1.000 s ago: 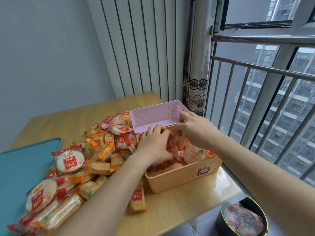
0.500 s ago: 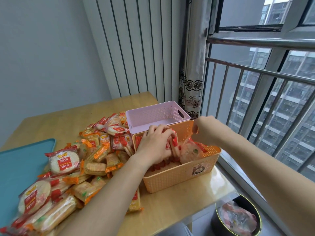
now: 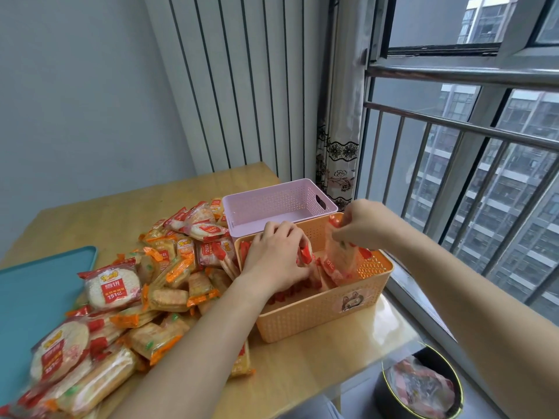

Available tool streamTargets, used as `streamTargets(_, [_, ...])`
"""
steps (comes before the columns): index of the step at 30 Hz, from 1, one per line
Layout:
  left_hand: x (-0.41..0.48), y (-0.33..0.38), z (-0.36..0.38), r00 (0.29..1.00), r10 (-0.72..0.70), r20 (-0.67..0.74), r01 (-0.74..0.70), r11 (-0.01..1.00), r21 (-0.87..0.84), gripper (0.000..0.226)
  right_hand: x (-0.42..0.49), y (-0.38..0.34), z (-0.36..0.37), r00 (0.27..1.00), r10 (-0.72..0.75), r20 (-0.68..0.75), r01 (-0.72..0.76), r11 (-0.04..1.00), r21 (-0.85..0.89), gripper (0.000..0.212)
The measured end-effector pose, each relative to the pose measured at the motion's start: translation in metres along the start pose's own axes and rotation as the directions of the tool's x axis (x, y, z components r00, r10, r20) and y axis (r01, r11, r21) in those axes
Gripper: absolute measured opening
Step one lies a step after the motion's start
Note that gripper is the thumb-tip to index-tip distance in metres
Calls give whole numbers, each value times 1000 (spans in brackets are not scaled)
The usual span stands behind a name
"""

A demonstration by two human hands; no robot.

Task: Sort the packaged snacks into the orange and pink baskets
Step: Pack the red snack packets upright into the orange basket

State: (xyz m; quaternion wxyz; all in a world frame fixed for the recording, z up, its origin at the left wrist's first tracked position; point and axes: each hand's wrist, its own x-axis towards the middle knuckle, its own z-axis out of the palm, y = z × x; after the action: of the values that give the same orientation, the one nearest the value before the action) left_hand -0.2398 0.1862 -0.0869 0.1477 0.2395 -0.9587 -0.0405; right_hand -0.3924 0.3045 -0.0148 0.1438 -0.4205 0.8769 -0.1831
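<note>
The orange basket (image 3: 317, 316) stands near the table's right edge with red-edged snack packs upright inside. My left hand (image 3: 276, 255) reaches into it and grips a row of those packs (image 3: 305, 255). My right hand (image 3: 361, 223) hovers over the basket's far right side and pinches the top of a round rice-cracker pack (image 3: 340, 257), which hangs into the basket. The pink basket (image 3: 272, 204) sits just behind the orange one and looks empty. A big heap of packaged snacks (image 3: 121, 291) covers the table to the left.
A teal tray (image 3: 33, 285) lies at the table's left edge. Window bars (image 3: 453, 164) and a curtain (image 3: 338, 164) stand close on the right. On the floor below the table corner sits a black bin (image 3: 420, 388) with wrappers.
My right hand has lifted a round cracker pack up out of the basket's right side. My left hand stays on the row of packs. The view has shifted slightly.
</note>
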Motion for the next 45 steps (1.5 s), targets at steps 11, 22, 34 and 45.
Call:
streamTargets(11, [7, 9, 5, 998, 58, -28, -55, 994, 91, 72, 22, -9, 29, 985, -33, 170, -7, 973, 231, 21])
streamTargets(22, [6, 8, 3, 998, 57, 29, -57, 998, 15, 61, 9, 19, 15, 997, -74, 19, 72, 840, -539, 70])
streamTargets(34, [5, 9, 2, 1000, 11, 10, -11, 1000, 4, 46, 2, 19, 21, 959, -278, -45, 173, 709, -683, 43])
streamTargets(45, [4, 9, 3, 1000, 2, 4, -2, 1000, -4, 47, 4, 9, 22, 963, -244, 115, 245, 614, -750, 68])
